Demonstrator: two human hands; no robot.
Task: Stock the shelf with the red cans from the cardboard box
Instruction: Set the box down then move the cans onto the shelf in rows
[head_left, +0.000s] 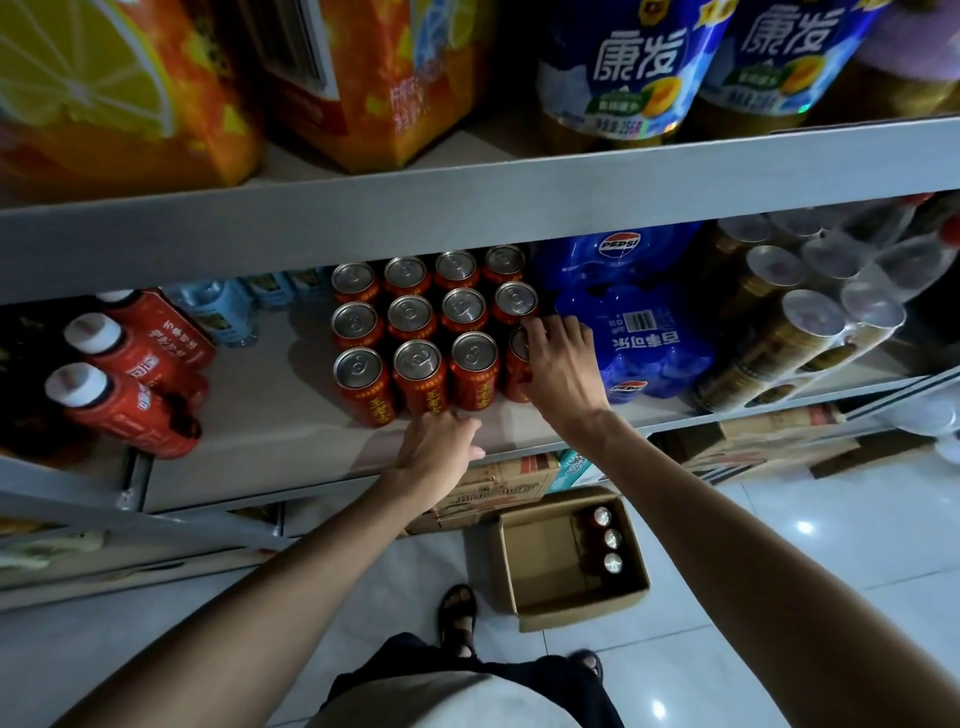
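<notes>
My right hand (558, 364) fingers wrap the rightmost near-row red can (517, 371) on the shelf (249, 431); left hand (436, 452) fingers loosely spread, empty, at shelf edge; three cans remain in cardboard box (540, 603).

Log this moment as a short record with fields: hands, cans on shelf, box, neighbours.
right hand: wrapped around the front-right can, at the block's right end
left hand: open on the shelf edge, fingertips at the front cans, holding nothing
shelf cans: upright in a block, three rows of four
box: open on the floor, three cans left along its right wall
neighbours: Pepsi pack right of the block, red bottles to the left
</notes>
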